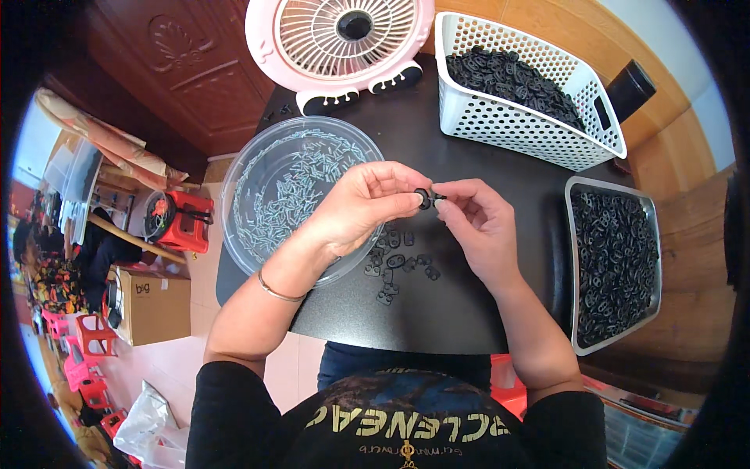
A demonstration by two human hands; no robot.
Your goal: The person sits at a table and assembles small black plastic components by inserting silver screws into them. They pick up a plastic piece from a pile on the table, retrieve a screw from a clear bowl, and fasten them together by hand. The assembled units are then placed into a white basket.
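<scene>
Over the middle of the dark table, my left hand (367,195) pinches a small black oval plastic part (424,199) between thumb and fingertips. My right hand (483,225) is closed in a pinch right beside it; a bit of black shows at its fingertips, too small to tell whether it is a separate piece. Below the hands, several loose black plastic parts (396,261) with holes lie scattered on the table. Left of them, partly behind my left forearm, stands a round clear tub (234,168) holding many small silvery screws (293,187).
A white perforated basket (508,134) of black parts stands at the back right. To the right lies a metal tray (576,234) filled with similar parts. A pink fan (266,47) stands at the back, near a black cylinder (630,90). A cardboard box (156,305) sits on the floor at left.
</scene>
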